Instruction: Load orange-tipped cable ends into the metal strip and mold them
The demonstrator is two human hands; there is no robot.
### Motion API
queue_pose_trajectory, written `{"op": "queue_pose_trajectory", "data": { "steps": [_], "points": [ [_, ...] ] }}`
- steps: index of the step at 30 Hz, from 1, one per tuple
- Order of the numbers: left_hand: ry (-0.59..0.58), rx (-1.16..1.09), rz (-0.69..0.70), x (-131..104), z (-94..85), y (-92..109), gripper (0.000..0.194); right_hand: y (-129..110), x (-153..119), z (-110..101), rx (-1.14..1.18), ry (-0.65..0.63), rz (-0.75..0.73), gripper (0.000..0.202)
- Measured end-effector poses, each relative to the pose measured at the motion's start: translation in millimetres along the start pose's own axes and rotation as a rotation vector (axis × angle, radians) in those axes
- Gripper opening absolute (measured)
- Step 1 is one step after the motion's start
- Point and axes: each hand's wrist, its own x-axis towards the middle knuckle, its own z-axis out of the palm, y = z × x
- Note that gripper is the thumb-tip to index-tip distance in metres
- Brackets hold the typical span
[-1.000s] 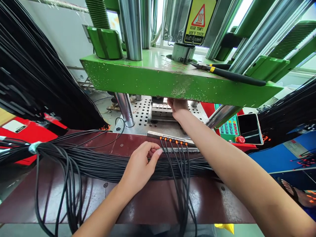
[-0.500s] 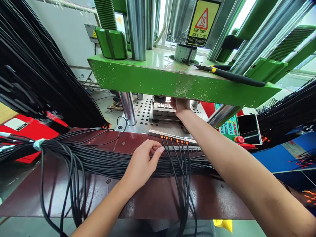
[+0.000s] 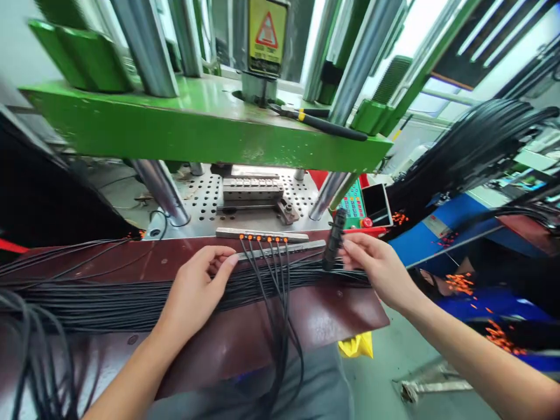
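Observation:
My left hand (image 3: 199, 286) is closed, with thumb and forefinger on the left end of a slim metal bar (image 3: 301, 247) lying across the black cables. Behind that bar, a second metal strip (image 3: 227, 233) holds a row of cable ends with orange tips (image 3: 258, 238). Their black leads (image 3: 280, 291) hang over the table's front edge. My right hand (image 3: 378, 265) pinches a black ribbed piece (image 3: 335, 239), held upright and slightly tilted by the bar's right end. Its exact kind is unclear.
A green press plate (image 3: 210, 134) with pliers (image 3: 328, 125) on top spans above a metal mould (image 3: 251, 189) on a perforated bed. Thick cable bundles (image 3: 109, 306) run along the brown table (image 3: 210, 356). A control panel with a red button (image 3: 366, 223) stands at right.
My right hand has come out from under the green plate, toward me and right, and now shows the black ribbed piece. The view has turned right. My left hand stays at the metal bar.

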Motion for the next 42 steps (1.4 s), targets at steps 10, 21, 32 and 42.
{"op": "queue_pose_trajectory", "data": {
  "steps": [10,21,32,42],
  "points": [
    [0.014,0.130,-0.116,5.2,-1.4,14.8,0.034,167.1,-116.5,-147.8,-0.374,0.858,0.113,0.043],
    [0.029,-0.022,-0.169,3.1,-19.4,23.4,0.031,196.8,-64.4,-136.2,-0.433,0.789,0.140,0.032],
    [-0.188,0.439,0.207,70.2,-29.9,-5.0,0.044,8.5,28.0,18.8,-0.784,-0.150,-0.475,0.023],
    [-0.161,0.581,0.232,36.8,28.7,49.6,0.030,7.8,85.2,48.8,-1.000,-0.489,-0.479,0.019]
  ]
}}
